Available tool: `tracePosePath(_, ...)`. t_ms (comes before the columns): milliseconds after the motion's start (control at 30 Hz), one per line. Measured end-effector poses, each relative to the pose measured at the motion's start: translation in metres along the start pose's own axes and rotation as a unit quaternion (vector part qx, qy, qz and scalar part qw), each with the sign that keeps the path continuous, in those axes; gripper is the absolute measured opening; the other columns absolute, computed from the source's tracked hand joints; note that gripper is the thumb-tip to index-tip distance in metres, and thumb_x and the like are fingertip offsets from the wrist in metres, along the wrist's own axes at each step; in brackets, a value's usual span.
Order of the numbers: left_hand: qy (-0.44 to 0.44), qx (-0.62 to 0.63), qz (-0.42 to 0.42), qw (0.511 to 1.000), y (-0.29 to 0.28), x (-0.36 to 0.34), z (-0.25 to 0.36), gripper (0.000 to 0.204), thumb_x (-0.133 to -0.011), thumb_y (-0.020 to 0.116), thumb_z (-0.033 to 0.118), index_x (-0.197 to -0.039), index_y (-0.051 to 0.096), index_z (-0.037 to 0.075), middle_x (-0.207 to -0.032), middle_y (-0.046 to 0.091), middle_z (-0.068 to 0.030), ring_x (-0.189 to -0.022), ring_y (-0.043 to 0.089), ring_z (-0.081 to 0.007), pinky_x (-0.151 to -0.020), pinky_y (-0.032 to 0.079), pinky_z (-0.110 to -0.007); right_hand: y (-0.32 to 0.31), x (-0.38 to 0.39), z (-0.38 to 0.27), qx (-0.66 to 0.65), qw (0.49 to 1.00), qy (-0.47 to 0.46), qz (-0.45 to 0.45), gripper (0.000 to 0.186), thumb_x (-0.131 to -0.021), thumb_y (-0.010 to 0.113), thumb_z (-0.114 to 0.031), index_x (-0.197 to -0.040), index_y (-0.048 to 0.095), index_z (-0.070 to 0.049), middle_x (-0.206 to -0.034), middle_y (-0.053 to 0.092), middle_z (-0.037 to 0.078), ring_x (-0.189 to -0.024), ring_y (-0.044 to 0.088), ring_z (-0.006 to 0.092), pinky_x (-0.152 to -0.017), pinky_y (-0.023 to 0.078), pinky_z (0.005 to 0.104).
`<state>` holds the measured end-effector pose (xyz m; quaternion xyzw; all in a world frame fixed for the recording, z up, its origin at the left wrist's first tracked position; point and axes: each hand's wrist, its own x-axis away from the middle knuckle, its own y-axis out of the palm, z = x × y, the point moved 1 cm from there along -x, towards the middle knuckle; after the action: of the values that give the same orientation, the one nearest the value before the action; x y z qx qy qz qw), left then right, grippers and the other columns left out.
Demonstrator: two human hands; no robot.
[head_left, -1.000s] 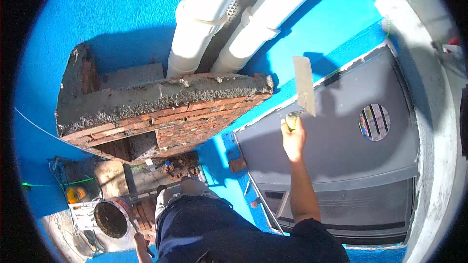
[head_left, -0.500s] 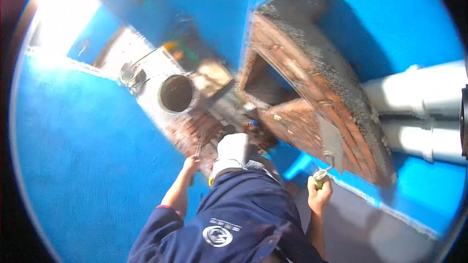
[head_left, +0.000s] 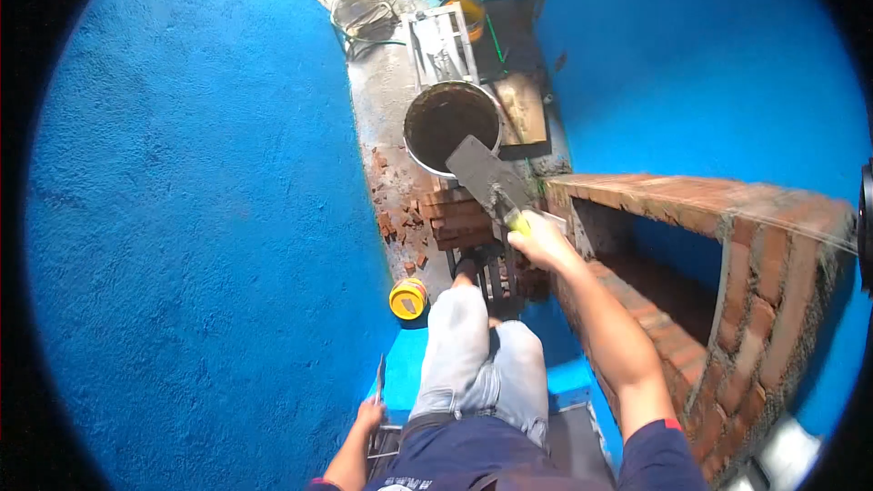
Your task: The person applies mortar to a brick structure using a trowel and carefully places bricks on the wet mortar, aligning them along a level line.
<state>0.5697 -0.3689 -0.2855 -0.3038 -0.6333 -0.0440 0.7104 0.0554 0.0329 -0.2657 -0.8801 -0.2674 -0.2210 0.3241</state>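
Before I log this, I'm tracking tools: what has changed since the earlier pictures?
The right hand swung the trowel from in front of the brick structure toward the bucket, whose near rim its blade overlaps in view; the view turned. No grip changed: the left hand keeps its tool.

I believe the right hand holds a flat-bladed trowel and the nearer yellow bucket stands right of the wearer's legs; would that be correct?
Not quite: in the head view, the nearer yellow bucket stands left of the wearer's legs. The right hand does hold a flat-bladed trowel.
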Motion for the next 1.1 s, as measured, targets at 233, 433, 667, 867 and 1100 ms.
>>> tracePosePath(233,-0.112,0.227,-0.018,0.967,0.030,0.054,-0.011,0.034,-0.090,0.058,0.026,-0.110,0.059,-0.001,-0.072,0.065,-0.0130,-0.058,0.062,-0.0241,-0.052,0.049,-0.036,0.074,-0.282,0.052,0.261,0.959,0.071,0.080,0.026,-0.088,0.047,-0.015,-0.108,0.062,-0.008,-0.102,0.067,0.019,-0.099,0.065,0.0343,-0.084,0.050,0.0463)
tracePosePath(433,-0.289,0.224,-0.091,0.926,0.087,0.070,-0.023,0.036,-0.090,0.059,0.023,-0.122,0.057,0.005,-0.094,0.065,-0.0107,-0.072,0.062,-0.0198,-0.063,0.048,-0.033,0.149,-0.391,0.080,0.293,0.936,0.162,0.105,0.028,-0.092,0.048,-0.019,-0.105,0.066,-0.003,-0.102,0.068,0.018,-0.091,0.069,0.0295,-0.075,0.056,0.0432)
tracePosePath(667,-0.298,0.234,-0.146,0.914,0.136,0.106,-0.035,0.044,-0.090,0.056,0.025,-0.128,0.055,0.004,-0.124,0.060,-0.0168,-0.113,0.056,-0.0280,-0.095,0.044,-0.036,0.196,-0.448,0.096,0.219,0.933,0.265,-0.106,0.027,-0.082,0.060,-0.022,-0.100,0.071,-0.005,-0.110,0.068,0.017,-0.104,0.065,0.0308,-0.085,0.054,0.0404)
tracePosePath(867,-0.227,0.156,-0.127,0.953,0.116,0.106,-0.030,0.038,-0.089,0.058,0.022,-0.123,0.058,0.004,-0.113,0.062,-0.0140,-0.098,0.058,-0.0237,-0.083,0.045,-0.034,0.151,-0.406,0.084,0.125,0.973,0.189,0.040,0.041,-0.070,0.069,-0.027,-0.103,0.068,-0.003,-0.103,0.068,0.021,-0.099,0.065,0.0366,-0.087,0.051,0.0438)
tracePosePath(1100,-0.111,0.099,-0.036,0.988,0.060,0.046,-0.003,0.031,-0.089,0.060,0.020,-0.116,0.061,0.005,-0.090,0.065,-0.0085,-0.067,0.060,-0.0174,-0.058,0.048,-0.032,0.118,-0.338,0.078,-0.020,0.994,0.048,0.098,0.030,-0.067,0.067,-0.029,-0.091,0.066,-0.010,-0.086,0.068,0.017,-0.084,0.065,0.0366,-0.074,0.051,0.0445)
